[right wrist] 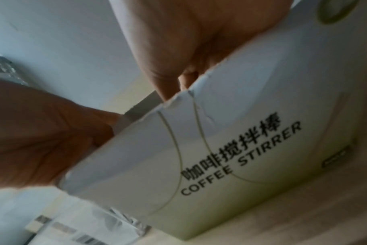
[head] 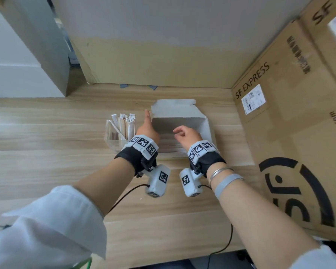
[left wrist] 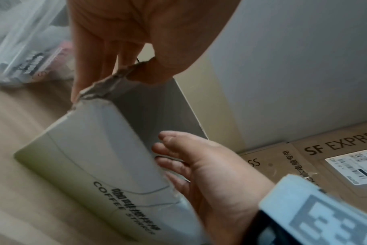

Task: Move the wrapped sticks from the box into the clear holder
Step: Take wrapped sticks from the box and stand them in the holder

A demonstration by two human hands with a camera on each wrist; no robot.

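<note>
A white box marked COFFEE STIRRER stands open on the wooden table, its lid flap folded back. A blurred brownish layer of wrapped sticks lies inside. Left of the box stands the clear holder with several wrapped sticks upright in it. My left hand holds the box's left wall, fingers straight along the outside and thumb over the torn edge. My right hand hovers in the box opening with loosely curled fingers. I see nothing between them.
Large SF Express cartons wall off the right side close to the box. A cardboard panel stands at the back and a grey cabinet at the far left. Bare tabletop lies left and in front. A cable trails from the wrist.
</note>
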